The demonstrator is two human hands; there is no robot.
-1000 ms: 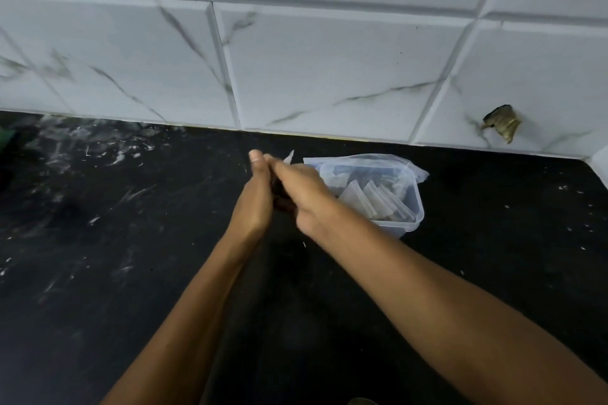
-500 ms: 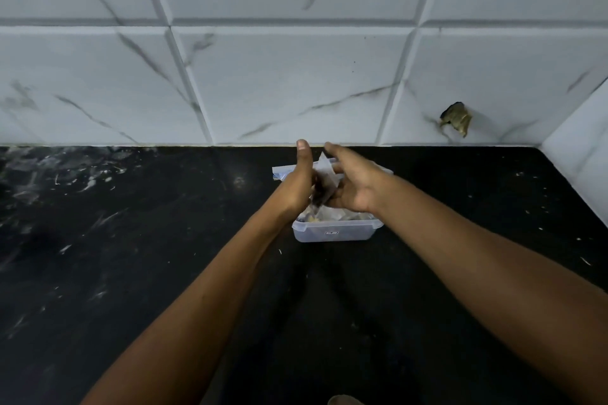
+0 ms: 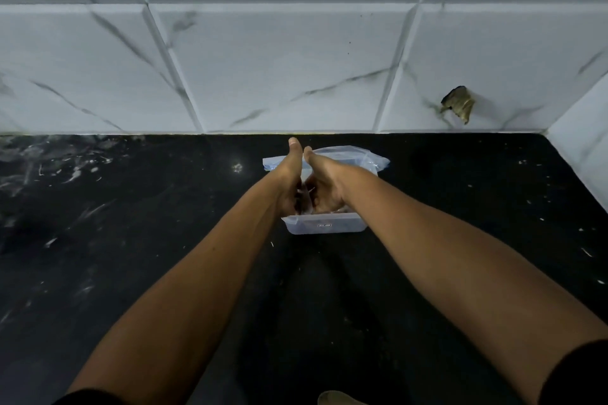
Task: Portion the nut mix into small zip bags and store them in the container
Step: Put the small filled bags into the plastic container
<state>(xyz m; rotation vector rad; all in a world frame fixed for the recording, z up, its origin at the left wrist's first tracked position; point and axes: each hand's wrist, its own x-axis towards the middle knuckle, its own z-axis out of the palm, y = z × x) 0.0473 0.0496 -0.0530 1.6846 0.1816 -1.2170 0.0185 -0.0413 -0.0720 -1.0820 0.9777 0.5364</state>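
Small zip bag: only a sliver shows between the two hands, directly over the container. Clear film, contents not readable from here. Whether it touches the container floor: cannot tell, the hands block it.

Handling, my read: light, soft, crinkly, somewhat slick film. Nuts inside would shift, so the bag sags if held by one corner. Best hold is the top edge at the zip strip, the stiffest part, or cup it from below. Don't squeeze the body hard; an unsealed zip would spill.

Left hand: inside the container mouth, thumb up and straight, fingers down and hidden. Looks like it presses or holds the bag, but the actual grip is not visible, so cannot tell.

Right hand: mirrors it, thumb up, palm facing the left hand, fingers tucked under. Same verdict: cannot tell.

Container: translucent plastic tub, small label on the near wall, open. Pale shapes inside, too hidden to identify. Light, so it may slide on a push; press straight down.

Clear lid or plastic sheet: lies behind the tub, touching or just beside its far rim.

Table: black, with white scuffs and specks. Tub sits near the back edge.

Wall tiles: white marble pattern, with a chipped hole at right.
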